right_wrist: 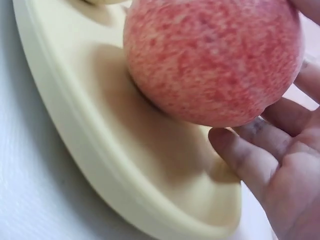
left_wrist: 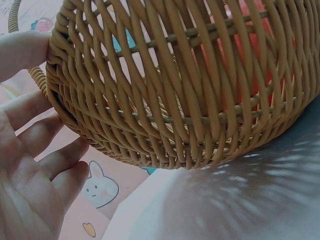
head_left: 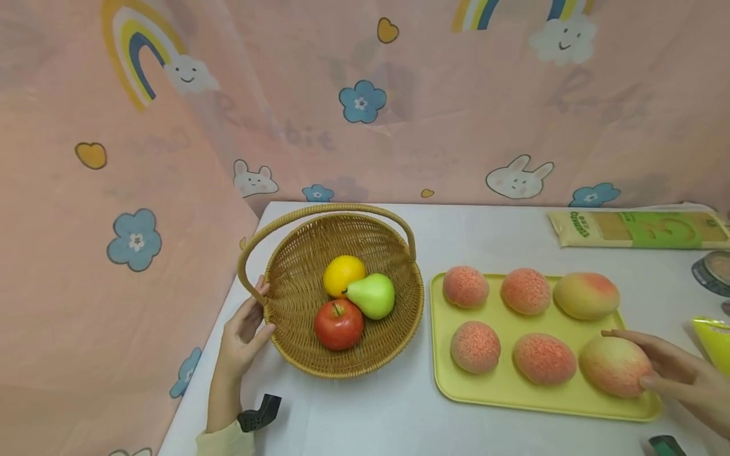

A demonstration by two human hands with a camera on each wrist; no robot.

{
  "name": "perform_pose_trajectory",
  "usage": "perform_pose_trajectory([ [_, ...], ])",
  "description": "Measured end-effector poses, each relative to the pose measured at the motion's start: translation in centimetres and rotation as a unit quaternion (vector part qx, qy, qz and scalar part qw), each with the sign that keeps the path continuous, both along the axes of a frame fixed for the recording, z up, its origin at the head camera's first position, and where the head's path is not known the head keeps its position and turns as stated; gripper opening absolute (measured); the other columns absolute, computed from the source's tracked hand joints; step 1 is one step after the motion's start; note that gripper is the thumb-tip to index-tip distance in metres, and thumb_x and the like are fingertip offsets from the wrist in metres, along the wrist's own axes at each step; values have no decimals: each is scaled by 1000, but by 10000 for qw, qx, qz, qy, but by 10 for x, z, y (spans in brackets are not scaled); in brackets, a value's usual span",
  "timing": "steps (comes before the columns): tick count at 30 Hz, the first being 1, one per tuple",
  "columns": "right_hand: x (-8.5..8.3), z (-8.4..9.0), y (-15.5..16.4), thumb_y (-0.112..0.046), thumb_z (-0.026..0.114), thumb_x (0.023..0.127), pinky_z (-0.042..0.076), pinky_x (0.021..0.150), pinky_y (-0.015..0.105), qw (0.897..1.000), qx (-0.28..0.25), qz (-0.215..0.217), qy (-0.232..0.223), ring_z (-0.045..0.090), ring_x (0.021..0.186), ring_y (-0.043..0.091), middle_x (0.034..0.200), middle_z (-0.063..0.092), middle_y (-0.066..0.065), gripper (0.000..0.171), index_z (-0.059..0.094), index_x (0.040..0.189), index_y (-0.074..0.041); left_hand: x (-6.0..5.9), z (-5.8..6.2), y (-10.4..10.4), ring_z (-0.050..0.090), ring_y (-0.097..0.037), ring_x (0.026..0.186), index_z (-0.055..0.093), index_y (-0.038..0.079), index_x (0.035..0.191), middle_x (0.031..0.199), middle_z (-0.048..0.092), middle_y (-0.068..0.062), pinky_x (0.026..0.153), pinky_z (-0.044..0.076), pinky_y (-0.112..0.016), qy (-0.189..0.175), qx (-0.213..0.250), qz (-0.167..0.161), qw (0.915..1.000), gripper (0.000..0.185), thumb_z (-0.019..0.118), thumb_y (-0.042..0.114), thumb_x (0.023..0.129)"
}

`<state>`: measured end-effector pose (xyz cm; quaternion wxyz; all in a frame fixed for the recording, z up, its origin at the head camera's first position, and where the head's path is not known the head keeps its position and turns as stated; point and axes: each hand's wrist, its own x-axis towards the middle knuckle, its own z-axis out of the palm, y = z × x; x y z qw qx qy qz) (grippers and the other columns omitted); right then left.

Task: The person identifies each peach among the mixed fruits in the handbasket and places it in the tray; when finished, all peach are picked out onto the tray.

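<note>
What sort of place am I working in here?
Likely a staged tabletop set, not a kitchen: a white table backed by pink cartoon-print cloth, with a woven wicker basket and yellow plastic tray of fruit.

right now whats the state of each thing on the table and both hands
basket: upright, holds three fruits
left hand: open, touching the basket rim
tray: flat, six peaches on it
near-right peach: on the tray, fingers round it
right hand: gripping that peach

Everything's lit pretty evenly and softly from above, with only faint shadows under the woven wicker basket (head_left: 348, 354) and the pale yellow plastic tray (head_left: 513, 396). Some bending is seen at the head view's edges. The white tabletop (left_wrist: 240, 200) is smeared by motion blur in the left wrist view, and the speckled pink peach (right_wrist: 212, 60) is slightly soft up close.
</note>
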<state>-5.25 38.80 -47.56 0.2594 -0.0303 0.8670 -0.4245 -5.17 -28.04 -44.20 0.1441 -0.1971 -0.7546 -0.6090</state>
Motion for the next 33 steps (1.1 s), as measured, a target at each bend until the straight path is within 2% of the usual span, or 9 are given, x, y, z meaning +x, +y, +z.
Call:
perform_pose_trajectory([
  [3,-2,-2,3,-22,46,100,51,85,31,9994,-303,104,-92,30,98,-31,121,28,-43,63,11,153,-20,0,1,1,32,-16,141,37,-12,139,154,21,-23,111,31,-20,-39,-23,44,10000,61,53,-18,80],
  [7,-3,-2,2,-17,47,100,44,75,8,9986,-525,74,-67,30,100,-30,122,27,-43,68,5,153,-23,1,2,1,33,-15,140,36,-14,138,154,21,-24,111,31,-20,4,-7,43,10000,61,52,-19,79],
  [16,-1,1,-7,-9,53,96,43,77,6,9979,-609,165,129,30,101,-30,124,25,-43,75,6,152,-26,1,3,1,34,-14,140,37,-12,138,155,22,-21,111,32,-20,-113,-4,120,9999,61,53,-18,80],
  [22,-1,-1,-6,-14,52,97,45,76,8,9986,-480,196,59,29,101,-31,124,24,-43,75,4,153,-29,2,2,1,33,-18,141,37,-9,140,155,21,-21,111,32,-20,-169,-8,89,9998,62,54,-16,81],
  [24,-2,-1,-5,-16,52,98,48,90,25,9988,-469,144,-2,27,101,-33,123,23,-43,76,2,153,-30,2,2,1,33,-17,141,37,-9,140,155,21,-21,111,31,-20,-164,0,86,9998,62,54,-16,81],
  [26,-2,-1,-6,-19,51,98,43,99,47,9991,-406,33,-81,25,98,-35,123,20,-44,77,-1,152,-33,2,1,1,33,-18,141,37,-10,139,155,21,-21,111,31,-20,-146,14,68,9999,62,54,-17,80],
  [29,1,-3,-8,-21,51,98,23,94,74,9979,-594,-173,-180,20,98,-38,129,17,-43,78,-4,151,-36,1,1,0,33,-18,141,37,-10,140,155,21,-21,111,31,-20,-153,14,65,9999,62,54,-17,81],
  [31,2,-3,-9,-19,51,98,23,112,53,9980,-592,-207,-7,16,101,-39,134,15,-42,78,-4,151,-37,1,1,0,32,-18,141,37,-10,140,155,21,-21,111,31,-20,-151,9,67,9999,62,54,-17,81],
  [33,3,-3,-9,-15,50,98,17,116,24,9970,-712,-177,239,13,106,-39,138,13,-42,78,-3,152,-35,1,2,1,32,-17,141,37,-9,140,155,21,-20,111,31,-20,-171,-7,93,9998,62,54,-16,80],
])
